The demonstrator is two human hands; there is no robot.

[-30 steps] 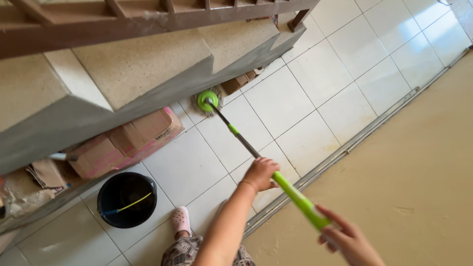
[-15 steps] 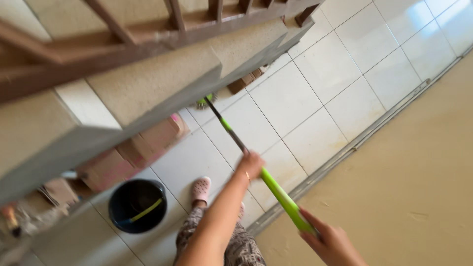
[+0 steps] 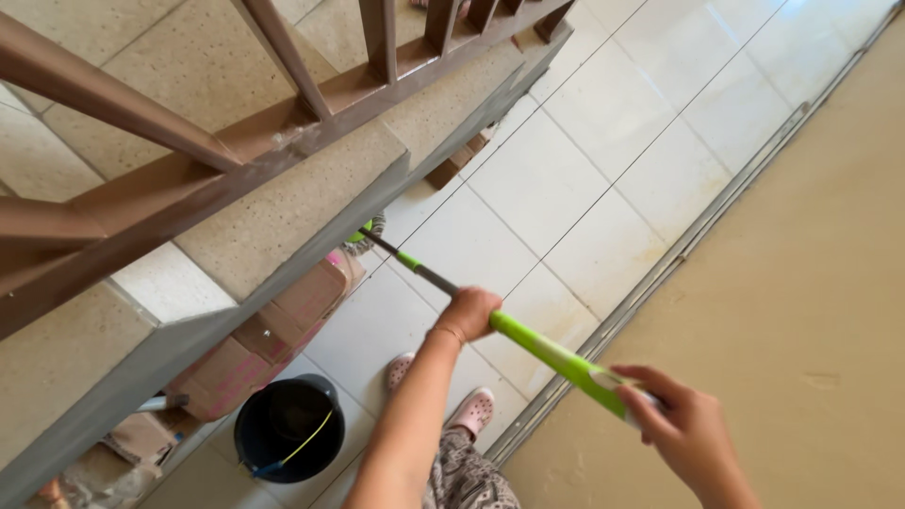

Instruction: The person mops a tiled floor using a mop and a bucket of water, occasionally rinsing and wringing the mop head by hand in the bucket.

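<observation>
Lighting: bright, even daylight; soft glare on the white floor tiles [image 3: 660, 85] at upper right. Shadow: dim beneath the staircase [image 3: 283, 207], around the black bucket [image 3: 286, 440]. Focus: generally sharp; slight softness at the frame edges; wide-angle slant throughout.

White tiled floor [image 3: 556, 179]: black bucket [image 3: 283, 441] at 7 o'clock, cardboard box [image 3: 269, 339] just beside it, mop head [image 3: 370, 232] under the stairs.

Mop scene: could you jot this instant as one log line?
left hand: grips mop handle | right hand: holds handle's end | mop head: under stairs | bucket: beside feet
</observation>
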